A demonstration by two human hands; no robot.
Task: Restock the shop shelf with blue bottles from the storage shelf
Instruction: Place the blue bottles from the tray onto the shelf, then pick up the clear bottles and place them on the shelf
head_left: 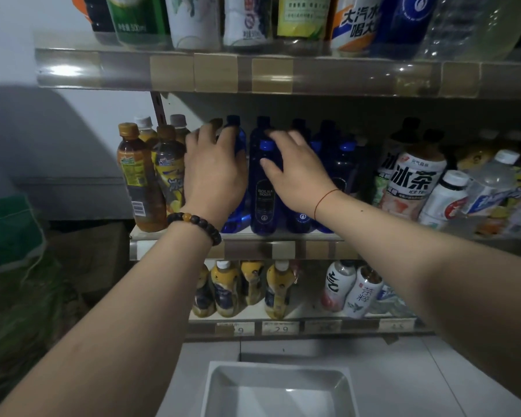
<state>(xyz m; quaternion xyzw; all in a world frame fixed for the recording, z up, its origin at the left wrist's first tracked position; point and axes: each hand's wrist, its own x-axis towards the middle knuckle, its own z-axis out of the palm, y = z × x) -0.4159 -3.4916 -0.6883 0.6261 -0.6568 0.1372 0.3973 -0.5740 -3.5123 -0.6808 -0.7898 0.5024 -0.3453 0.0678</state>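
Several blue bottles stand in rows on the middle shelf. My left hand wraps around the leftmost blue bottle, which is mostly hidden behind the hand. My right hand is closed over the shoulder of another blue bottle just right of the front bottle labelled Bolsa Soda. More blue bottles stand behind and to the right, in shadow.
Brown tea bottles crowd the shelf left of my left hand. White ice-tea bottles lean at the right. An upper shelf hangs overhead. A lower shelf holds yellow bottles. A grey plastic bin sits on the floor below.
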